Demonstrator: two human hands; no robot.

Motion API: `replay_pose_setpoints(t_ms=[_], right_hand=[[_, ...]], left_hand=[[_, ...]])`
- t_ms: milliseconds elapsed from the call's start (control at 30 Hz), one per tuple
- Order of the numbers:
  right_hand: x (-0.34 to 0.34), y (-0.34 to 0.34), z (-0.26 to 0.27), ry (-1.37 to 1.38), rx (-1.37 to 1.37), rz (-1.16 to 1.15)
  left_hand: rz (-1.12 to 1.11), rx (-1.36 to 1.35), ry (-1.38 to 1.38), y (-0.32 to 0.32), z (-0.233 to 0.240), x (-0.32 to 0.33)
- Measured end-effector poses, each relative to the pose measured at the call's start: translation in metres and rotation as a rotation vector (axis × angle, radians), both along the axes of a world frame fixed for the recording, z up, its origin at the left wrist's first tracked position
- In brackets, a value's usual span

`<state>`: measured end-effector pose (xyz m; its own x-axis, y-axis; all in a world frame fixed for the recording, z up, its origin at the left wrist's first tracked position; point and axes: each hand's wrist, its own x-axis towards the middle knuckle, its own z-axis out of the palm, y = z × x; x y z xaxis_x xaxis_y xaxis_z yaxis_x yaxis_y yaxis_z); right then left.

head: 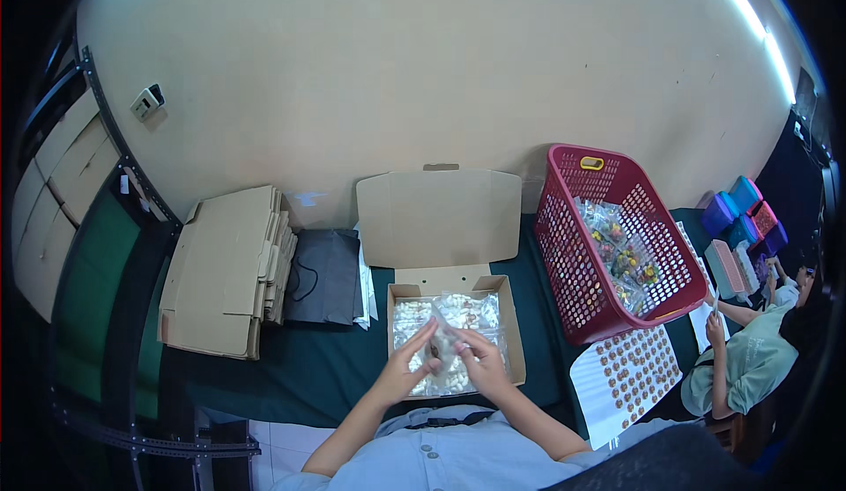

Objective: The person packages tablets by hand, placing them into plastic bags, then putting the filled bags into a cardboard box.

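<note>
Both hands are over an open cardboard box (516,352) whose lid (439,218) stands raised against the wall. Between them is a small clear plastic bag (441,340) with something dark inside, too small to make out. My left hand (404,367) holds the bag's left side, thumb and fingers around it. On the other side, my right hand (487,364) grips it with bent fingers. Beneath the hands, several clear packets of whitish pieces (470,306) lie flat in the box, partly hidden by my hands.
A red perforated plastic basket (562,279) at right holds several packets of colourful items (624,256). Before it lies a sheet of round stickers (638,375). Flattened cardboard boxes (218,273) and a dark paper bag (324,279) are at left. Another person (747,359) sits at far right.
</note>
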<state>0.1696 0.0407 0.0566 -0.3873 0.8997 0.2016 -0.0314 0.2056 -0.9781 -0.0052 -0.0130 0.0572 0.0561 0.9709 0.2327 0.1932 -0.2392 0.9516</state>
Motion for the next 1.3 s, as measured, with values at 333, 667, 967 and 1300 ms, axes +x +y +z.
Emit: replay_pose_setpoints(t_ms=[333,667,967,1300], right_hand=[[-0.005,0.007,-0.020,0.139,-0.492,0.034],[0.043,0.020,-0.048,0.313,-0.721,0.441],[0.060,0.027,-0.062,-0.060,-0.448,0.263],[0.048,0.027,-0.143,-0.863,0.141,-0.079]], left_hand=[[0.202,-0.211,-0.388,-0.002,-0.026,0.023],[0.067,-0.231,-0.627,0.010,-0.028,0.012],[0.120,-0.535,-0.461,0.036,-0.053,0.021],[-0.040,-0.189,0.507,0.049,-0.155,0.035]])
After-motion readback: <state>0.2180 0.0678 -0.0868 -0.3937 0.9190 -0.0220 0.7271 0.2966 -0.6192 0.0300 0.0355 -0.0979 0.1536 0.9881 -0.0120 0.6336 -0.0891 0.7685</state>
